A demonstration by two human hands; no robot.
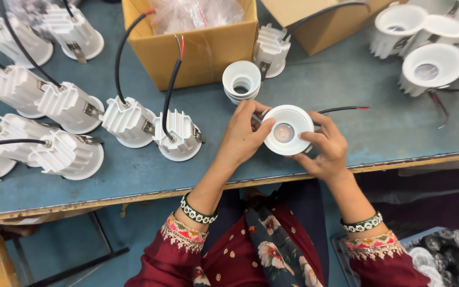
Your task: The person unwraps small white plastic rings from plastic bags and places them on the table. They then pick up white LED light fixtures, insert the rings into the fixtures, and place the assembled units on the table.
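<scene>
Both hands hold one white round downlight (287, 130) face up just above the blue table's (346, 79) front edge. Its lens shows pinkish in the middle, and a black wire with a red tip (343, 109) trails off to the right from behind it. My left hand (243, 135) grips the lamp's left rim with fingers curled behind it. My right hand (325, 149) pinches the right rim, thumb on the face. A small stack of white reflector rings (241, 81) stands just beyond the lamp.
Several finished white finned lamps with black cables (128, 121) lie at the left. An open cardboard box (197, 48) holds plastic bags at the back, with another box (325, 26) beside it. More white lamps (431, 66) stand at the right. A tray of clear lenses (447, 255) sits low right.
</scene>
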